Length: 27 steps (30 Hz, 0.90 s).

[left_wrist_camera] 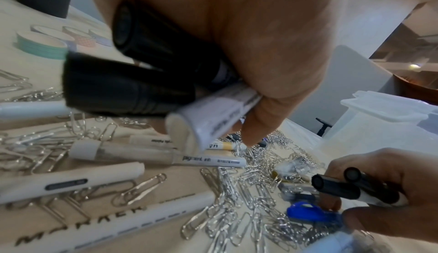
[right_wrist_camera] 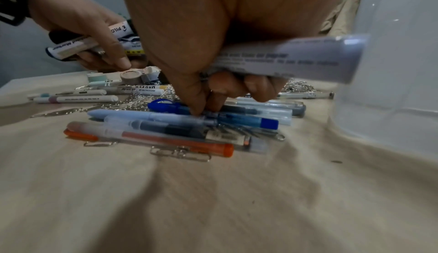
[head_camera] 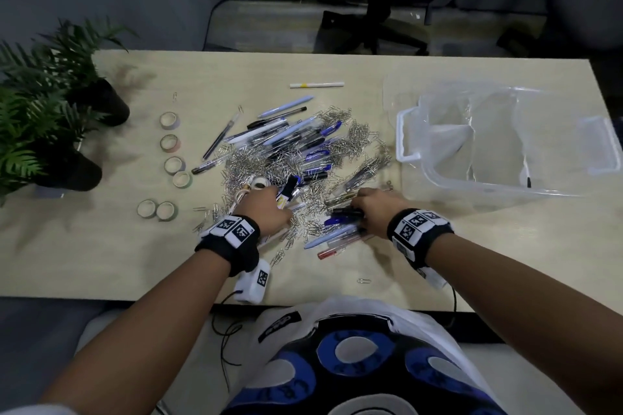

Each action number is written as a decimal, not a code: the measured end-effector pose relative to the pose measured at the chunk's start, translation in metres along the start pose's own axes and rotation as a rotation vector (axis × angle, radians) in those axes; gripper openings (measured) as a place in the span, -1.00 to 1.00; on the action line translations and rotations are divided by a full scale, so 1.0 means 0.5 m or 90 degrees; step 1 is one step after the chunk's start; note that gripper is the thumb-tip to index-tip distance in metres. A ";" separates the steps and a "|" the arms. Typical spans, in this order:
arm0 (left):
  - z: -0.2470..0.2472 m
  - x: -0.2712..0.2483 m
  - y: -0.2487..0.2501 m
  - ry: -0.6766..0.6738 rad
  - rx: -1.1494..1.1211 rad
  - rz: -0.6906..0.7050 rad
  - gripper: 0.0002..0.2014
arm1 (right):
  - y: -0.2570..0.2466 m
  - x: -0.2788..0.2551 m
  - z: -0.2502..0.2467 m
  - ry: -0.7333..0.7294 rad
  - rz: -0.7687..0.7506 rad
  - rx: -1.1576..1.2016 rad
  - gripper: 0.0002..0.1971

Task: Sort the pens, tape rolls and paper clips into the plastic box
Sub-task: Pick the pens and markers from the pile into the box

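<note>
Left hand (head_camera: 266, 209) curled round a bundle of markers (left_wrist_camera: 151, 80), their capped ends fanning out past the palm. Right hand (head_camera: 374, 209) clamps a pale marker (right_wrist_camera: 291, 58) lying crosswise, fingertips (right_wrist_camera: 196, 109) down on loose pens (right_wrist_camera: 189, 120). Both palms down over the pile's near edge; plastic box (head_camera: 505, 152) right of the pile.

Dim light; blurred, edge-warped wrist views

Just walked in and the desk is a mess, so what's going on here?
A person is sorting stationery. The left hand grips a bundle of markers, the right hand grips pens and reaches for more. The plastic box looks nearly empty; tape rolls sit untouched beside the paper clips.
</note>
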<state>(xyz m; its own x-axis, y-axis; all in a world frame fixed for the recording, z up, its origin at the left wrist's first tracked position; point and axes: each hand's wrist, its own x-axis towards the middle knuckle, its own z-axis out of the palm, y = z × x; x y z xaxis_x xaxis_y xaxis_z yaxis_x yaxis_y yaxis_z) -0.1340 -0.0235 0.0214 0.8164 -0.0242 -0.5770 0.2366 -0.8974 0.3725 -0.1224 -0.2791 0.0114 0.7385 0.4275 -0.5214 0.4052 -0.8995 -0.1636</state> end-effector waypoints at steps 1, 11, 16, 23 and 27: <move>0.001 -0.002 0.003 0.002 -0.002 -0.004 -0.67 | 0.002 0.002 -0.001 0.001 -0.004 -0.011 -0.69; 0.002 -0.014 0.012 0.043 -0.016 -0.038 -0.61 | 0.019 0.006 -0.008 0.034 -0.004 0.108 -0.69; 0.005 -0.010 0.016 0.035 -0.016 -0.044 -0.56 | 0.024 0.010 -0.031 0.021 0.035 0.203 -0.84; 0.008 -0.010 0.030 0.034 -0.011 -0.040 -0.63 | 0.028 0.000 -0.002 0.047 -0.036 0.136 -0.71; 0.011 -0.009 0.026 0.033 -0.009 -0.043 -0.56 | 0.019 -0.011 -0.003 -0.003 -0.069 0.151 -0.79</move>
<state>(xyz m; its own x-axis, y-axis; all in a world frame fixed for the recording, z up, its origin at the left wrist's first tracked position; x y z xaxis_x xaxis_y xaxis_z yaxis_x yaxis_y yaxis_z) -0.1373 -0.0376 0.0250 0.8248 0.0597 -0.5623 0.2990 -0.8901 0.3441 -0.1215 -0.2899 0.0140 0.6948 0.5233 -0.4933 0.3445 -0.8443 -0.4104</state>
